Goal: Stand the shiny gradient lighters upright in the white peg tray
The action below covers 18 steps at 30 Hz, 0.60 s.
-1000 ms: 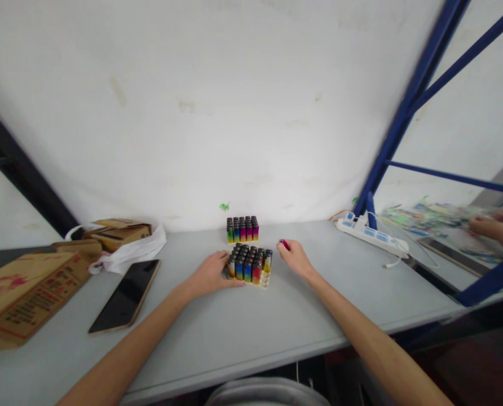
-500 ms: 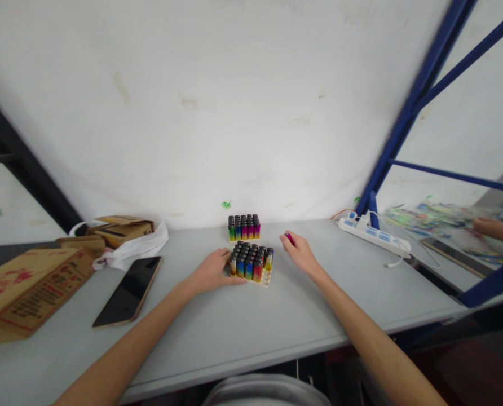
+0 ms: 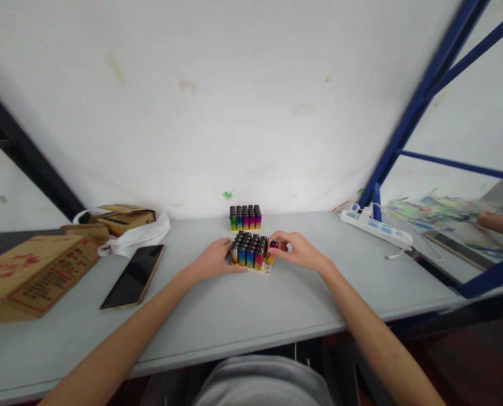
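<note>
A pale tray (image 3: 266,269) stands on the table with several rows of upright lighters (image 3: 246,248), black on top and shaded in blue, red and yellow below. My left hand (image 3: 218,258) grips its left side, the thumb along the front edge and the fingers behind. At the right-hand row, my right hand (image 3: 294,248) pinches a purple-and-yellow lighter (image 3: 272,252) by its upper part. Whether this lighter's base rests in a slot, I cannot tell. Bare slots show at the tray's front right corner. Behind it stands a second block of similar lighters (image 3: 245,219).
On the left lie a cardboard box (image 3: 35,276), a smaller opened box (image 3: 127,220), a white plastic bag (image 3: 144,235) and a phone (image 3: 133,276). A white power strip (image 3: 376,226) with cables lies right. Beyond the blue frame (image 3: 397,132) another person's hand (image 3: 501,225) shows.
My right hand has moved left with the lighter, from beside the tray to its right row. My left hand keeps its hold on the tray. The view has tilted slightly down.
</note>
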Available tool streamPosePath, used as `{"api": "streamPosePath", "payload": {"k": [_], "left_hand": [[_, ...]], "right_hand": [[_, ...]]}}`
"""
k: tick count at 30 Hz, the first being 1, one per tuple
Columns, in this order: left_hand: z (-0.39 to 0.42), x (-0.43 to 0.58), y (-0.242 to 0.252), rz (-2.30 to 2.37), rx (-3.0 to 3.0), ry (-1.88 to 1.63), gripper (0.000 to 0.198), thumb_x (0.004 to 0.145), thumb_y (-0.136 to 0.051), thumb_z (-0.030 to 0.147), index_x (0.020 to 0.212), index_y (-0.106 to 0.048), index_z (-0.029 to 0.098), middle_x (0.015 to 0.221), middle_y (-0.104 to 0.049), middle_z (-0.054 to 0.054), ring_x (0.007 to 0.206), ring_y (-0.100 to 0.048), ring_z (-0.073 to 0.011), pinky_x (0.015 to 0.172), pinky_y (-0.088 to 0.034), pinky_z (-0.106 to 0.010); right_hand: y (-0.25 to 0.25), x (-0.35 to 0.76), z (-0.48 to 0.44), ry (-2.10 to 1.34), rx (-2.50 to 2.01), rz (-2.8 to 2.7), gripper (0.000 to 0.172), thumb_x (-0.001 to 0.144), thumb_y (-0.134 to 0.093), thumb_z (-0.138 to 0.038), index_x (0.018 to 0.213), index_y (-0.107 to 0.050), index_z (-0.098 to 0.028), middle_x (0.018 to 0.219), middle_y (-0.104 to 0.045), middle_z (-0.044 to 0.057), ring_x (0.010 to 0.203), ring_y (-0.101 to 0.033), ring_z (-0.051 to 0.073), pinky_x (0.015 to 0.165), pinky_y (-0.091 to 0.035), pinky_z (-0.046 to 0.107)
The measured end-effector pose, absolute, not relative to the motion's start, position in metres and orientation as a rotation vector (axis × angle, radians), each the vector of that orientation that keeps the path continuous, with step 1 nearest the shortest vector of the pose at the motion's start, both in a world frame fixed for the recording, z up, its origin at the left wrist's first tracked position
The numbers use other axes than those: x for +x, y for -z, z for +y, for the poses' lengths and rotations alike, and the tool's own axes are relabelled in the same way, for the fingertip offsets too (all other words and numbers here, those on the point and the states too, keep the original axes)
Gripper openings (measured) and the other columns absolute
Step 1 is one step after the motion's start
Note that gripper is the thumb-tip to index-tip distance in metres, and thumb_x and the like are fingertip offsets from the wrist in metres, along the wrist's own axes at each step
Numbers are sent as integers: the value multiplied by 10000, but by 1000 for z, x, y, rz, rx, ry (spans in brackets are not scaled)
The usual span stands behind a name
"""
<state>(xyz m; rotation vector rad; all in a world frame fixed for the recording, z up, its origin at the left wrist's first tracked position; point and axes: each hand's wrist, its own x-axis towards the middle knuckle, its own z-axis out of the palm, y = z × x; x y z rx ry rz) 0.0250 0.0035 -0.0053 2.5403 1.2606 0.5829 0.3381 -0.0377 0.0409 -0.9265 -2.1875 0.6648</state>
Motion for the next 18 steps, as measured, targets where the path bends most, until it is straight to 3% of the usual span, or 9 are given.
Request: {"api": "streamPosePath", "payload": {"k": [4,14,18], "left_hand": [[3,25,6,1268,2569,-572,791,703,-765,851,1156,-787,203,1130,-764,-135,1072,-708,-388,977,-563,-460],[1,28,4,1262,2484,-617,696,661,-824,804,1075,-801,244,1098,-767,-122,1067,-697,-384,1000,-545,-458],[-2,28,2,1243,2475,-626,709,683,-827,766,1160,-785,242,1177,-761,-129,1114,-690,-393,1036,-536,-484]], "right_hand": [[-38,337,-39,-578,-983,-2262,198,972,-689,-362,1100,-652,-215,714,-641,-30,653,-573,163,646,-436,274],[-43,339,-43,-682,-1000,-2340,242,1001,-679,-454,1045,-735,-222,755,-704,6,662,-616,186,652,-444,291],[-36,332,-40,-586,-1057,-2295,281,966,-714,-379,1214,-746,-251,780,-729,12,665,-621,194,676,-457,298]]}}
